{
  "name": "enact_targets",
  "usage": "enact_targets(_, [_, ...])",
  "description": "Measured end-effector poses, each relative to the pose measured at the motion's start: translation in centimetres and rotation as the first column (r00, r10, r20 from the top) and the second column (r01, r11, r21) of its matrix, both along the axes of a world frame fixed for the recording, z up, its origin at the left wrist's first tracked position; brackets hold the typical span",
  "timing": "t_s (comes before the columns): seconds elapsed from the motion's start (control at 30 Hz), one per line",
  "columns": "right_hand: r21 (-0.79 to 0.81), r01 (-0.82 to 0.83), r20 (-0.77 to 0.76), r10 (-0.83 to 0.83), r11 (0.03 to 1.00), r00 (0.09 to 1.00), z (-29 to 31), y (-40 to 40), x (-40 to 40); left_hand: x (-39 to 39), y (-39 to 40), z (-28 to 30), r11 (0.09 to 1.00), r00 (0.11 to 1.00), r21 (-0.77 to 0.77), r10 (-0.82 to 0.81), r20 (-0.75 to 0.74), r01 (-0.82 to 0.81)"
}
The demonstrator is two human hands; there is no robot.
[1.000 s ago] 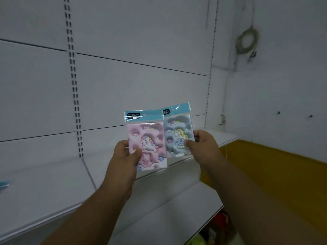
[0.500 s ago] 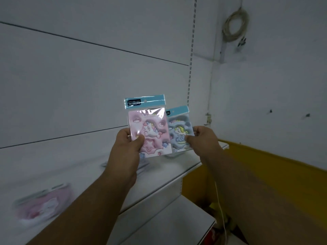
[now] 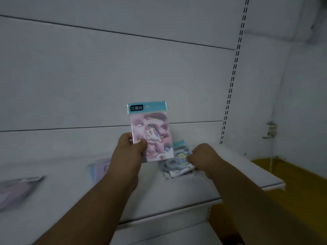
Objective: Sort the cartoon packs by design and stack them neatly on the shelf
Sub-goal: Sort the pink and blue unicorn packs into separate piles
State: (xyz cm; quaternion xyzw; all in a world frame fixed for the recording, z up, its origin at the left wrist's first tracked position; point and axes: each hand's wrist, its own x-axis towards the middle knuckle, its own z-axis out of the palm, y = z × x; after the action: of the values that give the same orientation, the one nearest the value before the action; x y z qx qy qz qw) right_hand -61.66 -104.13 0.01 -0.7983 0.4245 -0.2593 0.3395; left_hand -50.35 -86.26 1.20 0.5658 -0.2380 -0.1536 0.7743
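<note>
Fingers of the left hand [image 3: 130,152] pinch an upright pink plastic unicorn pack [image 3: 152,135] above the white metal shelf [image 3: 238,167]; the right hand [image 3: 203,156] grips a grey-blue unicorn pack [image 3: 177,163] low over the shelf.

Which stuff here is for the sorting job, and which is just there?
For the job:
pink unicorn pack, in left hand
grey-blue unicorn pack, in right hand
blurred packs on shelf

Just there:
slotted upright
yellow wall panel
</note>
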Motion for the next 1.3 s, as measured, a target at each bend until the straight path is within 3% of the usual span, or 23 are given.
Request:
enact_targets(0.23, [-0.143, -0.094, -0.231, 0.059, 0.985, 0.971, -0.9, -1.1, -0.7, -1.2, -3.6, -0.7, 0.990, 0.998, 0.129, 0.057, 0.017, -0.059])
enact_targets(0.3, [-0.163, -0.108, -0.229, 0.069, 0.981, 0.971, -1.3, -1.4, -0.7, -1.4, -4.2, -0.7, 0.991, 0.999, 0.126, 0.043, -0.003, -0.043])
enact_targets(0.37, [-0.152, -0.122, -0.083, 0.110, 0.981, 0.990, -0.8, -1.3, -0.9, -1.6, -4.7, -0.9, 0.990, 0.999, 0.135, 0.031, -0.017, -0.029])
enact_targets(0.47, [0.188, -0.247, 0.288, 0.187, 0.951, 0.939, 0.8, -0.7, -0.9, -1.9, -5.6, -0.9, 0.986, 0.999, 0.164, -0.001, -0.051, 0.009])
enact_targets(0.6, [0.144, -0.327, 0.348, 0.262, 0.934, 0.900, 1.4, -0.8, -1.0, -1.6, -6.8, -0.8, 0.966, 0.999, 0.255, -0.039, -0.038, 0.047])
enact_targets(0.7, [0.229, -0.337, 0.383, 0.234, 0.913, 0.894, 1.1, -1.8, -1.2, -0.1, -7.7, 0.5, 0.952, 0.999, 0.303, -0.050, 0.008, 0.045])
enact_targets(0.83, [0.338, -0.308, 0.299, 0.208, 0.889, 0.931, 0.4, -2.7, -1.5, 2.5, -9.6, 1.7, 0.860, 0.999, 0.511, 0.018, -0.051, 0.010])
enact_targets(1.0, [0.241, -0.161, 0.091, 0.143, 0.957, 0.986, -0.5, -3.2, -0.6, 5.0, -11.8, -0.1, 0.616, 0.941, 0.763, -0.102, 0.322, -0.195])
enact_targets(1.17, [-0.049, -0.069, -0.131, 0.062, 0.996, 0.989, -1.6, -3.2, 1.3, 7.0, -12.3, -1.5, 0.435, 0.799, 0.787, -0.214, 0.563, -0.438])
enact_targets(1.3, [-0.185, -0.099, -0.219, 0.058, 0.978, 0.974, -1.9, -3.0, 1.6, 7.4, -12.4, -1.9, 0.392, 0.698, 0.735, -0.263, 0.666, -0.553])
